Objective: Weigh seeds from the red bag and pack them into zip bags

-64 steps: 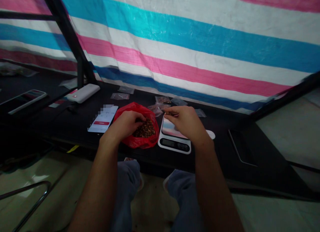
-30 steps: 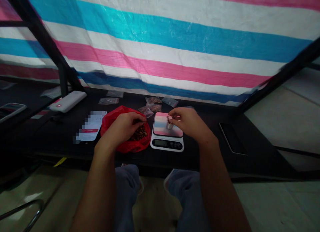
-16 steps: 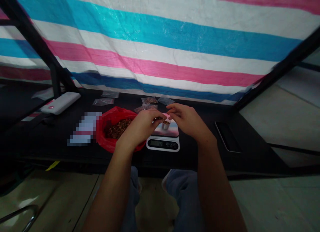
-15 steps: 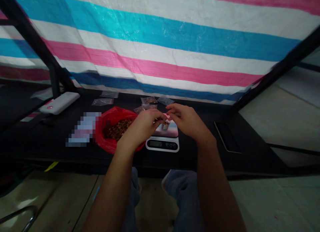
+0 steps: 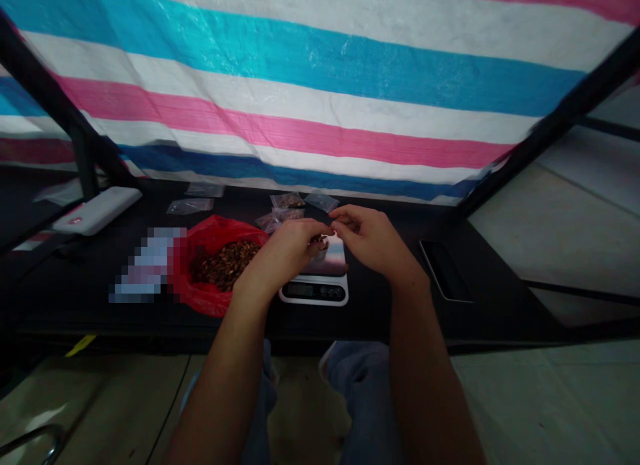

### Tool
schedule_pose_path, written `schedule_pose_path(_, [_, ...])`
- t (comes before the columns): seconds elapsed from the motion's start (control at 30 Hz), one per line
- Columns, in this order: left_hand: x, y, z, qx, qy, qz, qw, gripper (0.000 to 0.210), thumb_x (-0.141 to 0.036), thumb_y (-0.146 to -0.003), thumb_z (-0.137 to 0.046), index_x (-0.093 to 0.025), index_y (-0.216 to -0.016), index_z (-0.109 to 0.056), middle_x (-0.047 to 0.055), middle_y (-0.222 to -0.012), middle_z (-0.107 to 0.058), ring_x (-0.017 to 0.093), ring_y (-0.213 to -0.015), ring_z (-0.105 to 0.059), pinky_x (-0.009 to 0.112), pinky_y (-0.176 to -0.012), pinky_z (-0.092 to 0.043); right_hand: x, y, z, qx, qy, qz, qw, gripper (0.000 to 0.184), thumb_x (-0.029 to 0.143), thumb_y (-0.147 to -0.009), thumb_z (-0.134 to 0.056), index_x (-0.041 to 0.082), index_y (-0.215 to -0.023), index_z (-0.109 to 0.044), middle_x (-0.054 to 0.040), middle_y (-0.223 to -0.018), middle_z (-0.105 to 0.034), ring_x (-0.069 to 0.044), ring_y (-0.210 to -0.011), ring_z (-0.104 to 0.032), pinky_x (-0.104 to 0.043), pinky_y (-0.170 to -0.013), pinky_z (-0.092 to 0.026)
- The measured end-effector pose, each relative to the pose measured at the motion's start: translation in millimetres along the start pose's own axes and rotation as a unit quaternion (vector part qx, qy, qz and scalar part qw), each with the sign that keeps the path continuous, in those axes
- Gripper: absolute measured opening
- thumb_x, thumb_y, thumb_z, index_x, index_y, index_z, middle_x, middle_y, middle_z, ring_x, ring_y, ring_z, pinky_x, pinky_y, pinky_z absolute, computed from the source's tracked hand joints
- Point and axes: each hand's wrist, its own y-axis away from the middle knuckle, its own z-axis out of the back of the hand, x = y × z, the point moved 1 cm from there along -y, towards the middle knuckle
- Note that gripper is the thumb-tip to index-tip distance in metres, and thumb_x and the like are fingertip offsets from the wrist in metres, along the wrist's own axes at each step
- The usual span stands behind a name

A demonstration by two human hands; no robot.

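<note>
A white kitchen scale (image 5: 314, 293) with a shiny plate lies on the black table in front of me. On its plate stands a small pale cup (image 5: 321, 251), partly covered by my left fingers. Over this cup, my left hand (image 5: 293, 246) is closed in a pinch; what lies between its fingers is too dark to name. My right hand (image 5: 369, 237) has its fingers curled and drawn together, its tips meeting the left fingertips above the scale. Left of the scale sits an opened red plastic bag (image 5: 200, 295) full of brown seed-like pieces (image 5: 227, 263), partly hidden by my left forearm.
Small clear bags (image 5: 287, 200) with brown contents lie behind the scale, beside a flat clear bag (image 5: 321, 201). More clear bags (image 5: 190, 205) are farther left, near a white power bank (image 5: 100, 210). A dark phone (image 5: 446, 271) lies at right. A striped sheet (image 5: 300, 85) hangs behind.
My view has turned slightly right, so the table's things appear farther left. My fingertips have come closer together, a little rightward over the scale.
</note>
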Motion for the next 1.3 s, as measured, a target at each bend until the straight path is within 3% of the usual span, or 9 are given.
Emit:
schedule_pose_path(0.17, [-3.0,-0.1,1.5,-0.011,0.009,-0.001,1.0,0.034,-0.008,-0.091,-0.063,-0.018,-0.119,-0.079,0.008,-0.119,-0.079,0.023,-0.108,-0.073,0.034,-0.105,-0.053,-4.3,3.4,8.4,0.028,0.041,-0.023,0.999,0.018,0.01,-0.092,-0.062,0.016,-0.101,-0.077,-0.0059,-0.098,-0.082,-0.019,-0.088,-0.076,-0.026,-0.076,-0.053])
schedule_pose_path(0.37, [-2.4,-1.8,-1.5,-0.026,0.016,0.002,1.0,0.031,-0.01,-0.091,-0.065,-0.019,-0.118,-0.079,0.008,-0.119,-0.079,0.022,-0.108,-0.072,0.03,-0.1,-0.054,-27.1,21.8,19.6,0.166,0.125,-0.174,0.963,0.012,0.007,-0.08,-0.075,0.018,-0.083,-0.078,-0.0047,-0.085,-0.081,-0.019,-0.077,-0.074,-0.023,-0.065,-0.051])
schedule_pose_path(0.5, [-2.8,0.6,2.4,-0.043,0.039,-0.012,0.998,0.024,-0.016,-0.094,-0.066,-0.019,-0.115,-0.079,0.006,-0.116,-0.08,0.021,-0.106,-0.072,0.029,-0.096,-0.054,-38.2,26.7,11.0,0.227,0.15,-0.202,0.941,0.013,0.007,-0.076,-0.078,0.019,-0.079,-0.08,-0.0022,-0.078,-0.08,-0.018,-0.072,-0.072,-0.024,-0.063,-0.048])
schedule_pose_path(0.67, [22.6,13.3,16.4,-0.091,0.033,0.015,0.995,0.024,-0.024,-0.099,-0.06,-0.018,-0.114,-0.078,0.006,-0.117,-0.08,0.022,-0.109,-0.072,0.031,-0.096,-0.053,-39.5,24.2,5.0,0.24,0.191,-0.216,0.927,0.011,0.011,-0.079,-0.077,0.02,-0.079,-0.083,-0.0037,-0.08,-0.08,-0.019,-0.076,-0.072,-0.026,-0.065,-0.045])
schedule_pose_path(0.8, [48.1,20.6,23.0,-0.072,-0.025,0.066,0.995,0.027,-0.022,-0.098,-0.058,-0.017,-0.113,-0.079,0.009,-0.115,-0.08,0.024,-0.107,-0.073,0.034,-0.097,-0.054,-27.0,21.3,15.2,0.201,0.185,-0.193,0.942,0.013,0.016,-0.089,-0.07,0.015,-0.088,-0.083,-0.0075,-0.09,-0.082,-0.019,-0.08,-0.073,-0.025,-0.067,-0.045])
schedule_pose_path(0.9, [52.7,19.2,20.1,-0.042,-0.063,0.074,0.994,0.027,-0.018,-0.096,-0.06,-0.014,-0.115,-0.079,0.011,-0.119,-0.079,0.026,-0.11,-0.072,0.035,-0.102,-0.053,-11.9,16.1,19.1,0.109,0.151,-0.106,0.977,0.018,0.018,-0.095,-0.065,0.014,-0.095,-0.082,-0.0078,-0.095,-0.082,-0.018,-0.084,-0.072,-0.025,-0.073,-0.046])
schedule_pose_path(1.0, [51.1,15.4,13.4,-0.015,-0.07,0.08,0.994,0.028,-0.016,-0.094,-0.061,-0.013,-0.115,-0.079,0.012,-0.121,-0.079,0.026,-0.112,-0.072,0.035,-0.104,-0.052,-0.8,9.6,11.4,0.053,0.112,-0.033,0.992,0.018,0.018,-0.095,-0.064,0.014,-0.095,-0.082,-0.007,-0.096,-0.081,-0.018,-0.085,-0.071,-0.026,-0.076,-0.046])
schedule_pose_path(1.17, [54.5,15.3,9.0,-0.017,-0.055,0.104,0.993,0.026,-0.016,-0.093,-0.062,-0.016,-0.114,-0.078,0.01,-0.118,-0.08,0.025,-0.108,-0.073,0.034,-0.098,-0.054,2.3,2.7,-8.0,0.059,0.072,-0.005,0.996,0.02,0.014,-0.093,-0.064,0.015,-0.088,-0.082,-0.0056,-0.09,-0.081,-0.016,-0.08,-0.069,-0.025,-0.071,-0.044])
schedule_pose_path(1.3, [47.5,17.6,13.4,-0.058,-0.003,0.069,0.996,0.021,-0.02,-0.095,-0.061,-0.018,-0.106,-0.079,0.007,-0.109,-0.081,0.022,-0.102,-0.074,0.031,-0.092,-0.054,0.3,2.1,-9.7,0.07,0.075,-0.004,0.995,0.025,0.016,-0.095,-0.061,0.016,-0.085,-0.083,-0.0051,-0.086,-0.08,-0.016,-0.076,-0.068,-0.026,-0.068,-0.042])
